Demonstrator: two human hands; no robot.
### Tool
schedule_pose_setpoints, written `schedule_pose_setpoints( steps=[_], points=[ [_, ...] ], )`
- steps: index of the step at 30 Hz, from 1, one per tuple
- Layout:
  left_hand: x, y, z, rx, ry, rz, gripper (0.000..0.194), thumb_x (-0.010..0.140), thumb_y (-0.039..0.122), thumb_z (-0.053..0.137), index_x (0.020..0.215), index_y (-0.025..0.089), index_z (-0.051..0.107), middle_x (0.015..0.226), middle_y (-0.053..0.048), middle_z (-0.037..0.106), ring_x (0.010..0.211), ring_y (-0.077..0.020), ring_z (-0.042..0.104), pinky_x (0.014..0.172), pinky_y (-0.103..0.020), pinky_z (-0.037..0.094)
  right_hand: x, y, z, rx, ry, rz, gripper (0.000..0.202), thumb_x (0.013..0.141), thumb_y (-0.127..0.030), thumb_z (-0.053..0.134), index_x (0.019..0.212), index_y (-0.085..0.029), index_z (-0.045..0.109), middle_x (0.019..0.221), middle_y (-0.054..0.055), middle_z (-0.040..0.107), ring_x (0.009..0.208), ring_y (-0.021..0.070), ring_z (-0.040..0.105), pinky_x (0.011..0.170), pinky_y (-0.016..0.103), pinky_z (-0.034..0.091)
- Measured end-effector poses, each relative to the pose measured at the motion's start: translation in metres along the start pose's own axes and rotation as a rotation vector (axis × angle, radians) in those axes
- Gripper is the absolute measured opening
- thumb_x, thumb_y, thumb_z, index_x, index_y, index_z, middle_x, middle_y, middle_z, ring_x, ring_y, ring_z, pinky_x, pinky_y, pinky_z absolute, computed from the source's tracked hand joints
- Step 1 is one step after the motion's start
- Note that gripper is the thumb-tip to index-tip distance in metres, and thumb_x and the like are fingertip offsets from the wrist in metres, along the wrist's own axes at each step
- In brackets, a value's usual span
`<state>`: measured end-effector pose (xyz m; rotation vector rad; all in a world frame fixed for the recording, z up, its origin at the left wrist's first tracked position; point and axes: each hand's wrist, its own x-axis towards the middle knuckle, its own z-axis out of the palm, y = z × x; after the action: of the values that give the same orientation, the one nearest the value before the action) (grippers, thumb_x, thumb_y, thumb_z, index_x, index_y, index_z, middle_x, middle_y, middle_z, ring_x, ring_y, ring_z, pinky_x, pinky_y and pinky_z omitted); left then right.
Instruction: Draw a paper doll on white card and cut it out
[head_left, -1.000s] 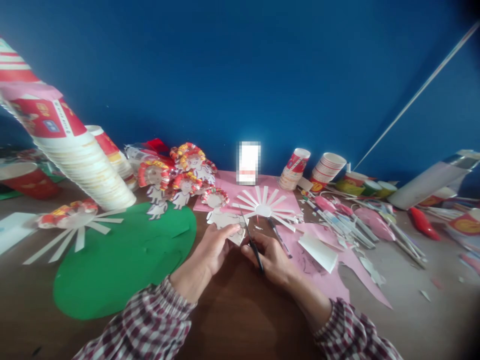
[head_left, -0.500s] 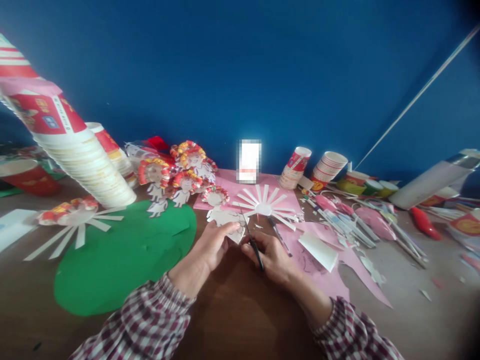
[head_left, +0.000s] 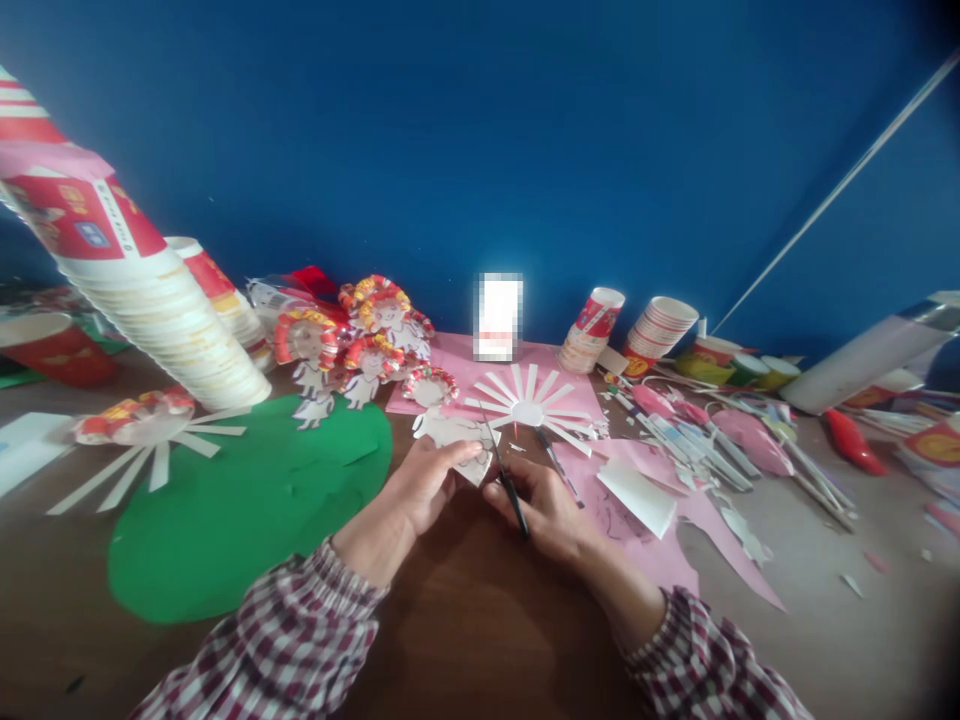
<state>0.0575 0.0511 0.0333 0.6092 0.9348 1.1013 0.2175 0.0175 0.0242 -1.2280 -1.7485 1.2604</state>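
Between thumb and fingers my left hand [head_left: 424, 485] pinches a piece of white paper [head_left: 442, 428] with a line drawing on it. My right hand [head_left: 551, 510] is closed around the dark handles of a pair of scissors [head_left: 510, 485]. The blades point away from me and lie against the paper's right edge. Just beyond the hands rests a white paper cup cut into a fan of strips [head_left: 527, 412]. A dark pen [head_left: 559, 465] lies to the right of the scissors. Left of it all are paper lion figures with red and yellow manes [head_left: 367, 365].
A green paper sheet [head_left: 247, 520] lies on the left under a leaning stack of paper cups [head_left: 172, 320]. Pink paper [head_left: 652, 560] and scraps spread at the right, with several markers [head_left: 697, 440] and a red bottle-like object [head_left: 855, 443]. A blue wall [head_left: 480, 150] stands behind.
The view has tilted slightly, so things sit a little higher. Both hands keep their hold, and the paper and scissors have barely moved.
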Motion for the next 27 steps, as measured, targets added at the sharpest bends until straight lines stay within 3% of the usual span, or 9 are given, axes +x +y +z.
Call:
schedule_pose_setpoints(
  steps=[14, 27],
  points=[
    [0.005, 0.002, -0.008, 0.041, -0.09, -0.023, 0.028, 0.057, 0.016, 0.078, 0.082, 0.01, 0.068, 0.073, -0.007, 0.07, 0.073, -0.0209, 0.065, 0.072, -0.033, 0.05, 0.0, -0.004, -0.004, -0.03, -0.05, -0.023, 0.033, 0.084, -0.048, 0.059, 0.087, -0.016, 0.061, 0.071, 0.0, 0.054, 0.064, 0.0119, 0.045, 0.057, 0.023, 0.035],
    [0.009, 0.011, -0.016, 0.089, -0.143, -0.063, 0.018, 0.055, 0.012, 0.077, 0.072, 0.011, 0.07, 0.067, -0.005, 0.069, 0.06, -0.0141, 0.061, 0.058, -0.024, 0.046, 0.001, 0.004, -0.006, -0.078, -0.078, -0.06, 0.033, 0.083, -0.049, 0.06, 0.087, -0.016, 0.064, 0.076, 0.001, 0.06, 0.067, 0.0135, 0.049, 0.061, 0.024, 0.037]
  ],
)
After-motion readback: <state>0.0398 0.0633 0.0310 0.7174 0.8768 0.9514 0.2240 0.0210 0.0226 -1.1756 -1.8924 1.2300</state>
